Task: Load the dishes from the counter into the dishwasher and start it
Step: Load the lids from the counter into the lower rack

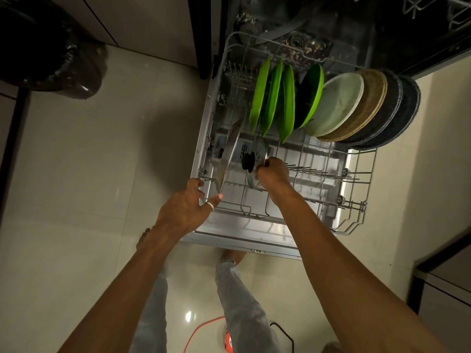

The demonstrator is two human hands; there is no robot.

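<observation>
At the bottom of the frame the person's legs, in grey jeans (237,301), stood on the pale tiled floor (89,174), with an orange cord (201,329) curling beside them at lower centre. Both bare arms reached up the frame to the open dishwasher door (229,236), which lay flat, with the lower rack (356,207) drawn out over it.

The left hand (188,205), a ring on one finger, pinched the lower edge of a large lid (228,159) between thumb and finger at the rack's near left corner. The lid stood tilted on edge along the rack's left side. Just to the right, the right hand (272,171) had its fingers curled round the rim of a small glass lid (252,180), which stood upright among the front tines, its black knob (248,161) facing left.

Further up, in the rack's back row, dishes stood on edge side by side. From left to right came three green plates (260,98), a green bowl (312,95) with a dark inside, a white plate (336,103), a tan speckled plate (374,100) and two dark speckled plates (407,108).

Beyond them the dark tub (305,44) showed food scraps on its floor. A bin with a black bag (51,47) stood at the upper left.
</observation>
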